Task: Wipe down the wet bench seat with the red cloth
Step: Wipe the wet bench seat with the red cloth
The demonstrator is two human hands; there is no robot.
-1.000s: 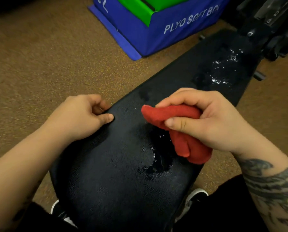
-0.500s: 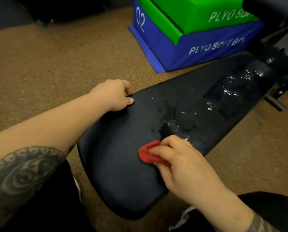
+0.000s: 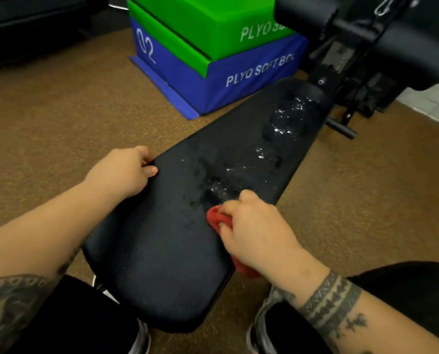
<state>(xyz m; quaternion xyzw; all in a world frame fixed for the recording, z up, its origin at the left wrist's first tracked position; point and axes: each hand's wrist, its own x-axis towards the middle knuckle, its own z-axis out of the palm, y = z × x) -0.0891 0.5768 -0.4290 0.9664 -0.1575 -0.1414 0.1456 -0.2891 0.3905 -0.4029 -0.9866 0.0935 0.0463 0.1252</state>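
Bench seat (image 3: 162, 264): black textured padding, wide and rounded at the near end, narrowing toward the far end where it meets the black metal frame (image 3: 341, 60). Water droplets (image 3: 287, 118) lie on the far, narrow part of the seat, with a further scattered wet patch (image 3: 215, 187) around mid-length; the near, wide part shows a matte surface with no visible beads. Red cloth (image 3: 213, 218): bunched, in contact with the seat surface close to its right edge, just on the near side of the mid-length wet patch; one end protrudes ahead of the fingers and another portion shows below the palm at the seat edge. Right hand (image 3: 254, 233): fingers curled around the red cloth, holding it down against the padding. Left hand (image 3: 121, 172): clamped on the left edge of the seat, thumb lying on the top surface, fingers wrapped over the side. Both forearms carry tattoos. A stacked pair of plyo soft boxes, green (image 3: 200, 24) on blue (image 3: 238, 83), stands on the brown speckled floor (image 3: 60, 123) beyond the left side of the seat. A black roller pad (image 3: 305, 11) is mounted above the frame at the far end. Dark-trousered legs straddle the near end of the seat.
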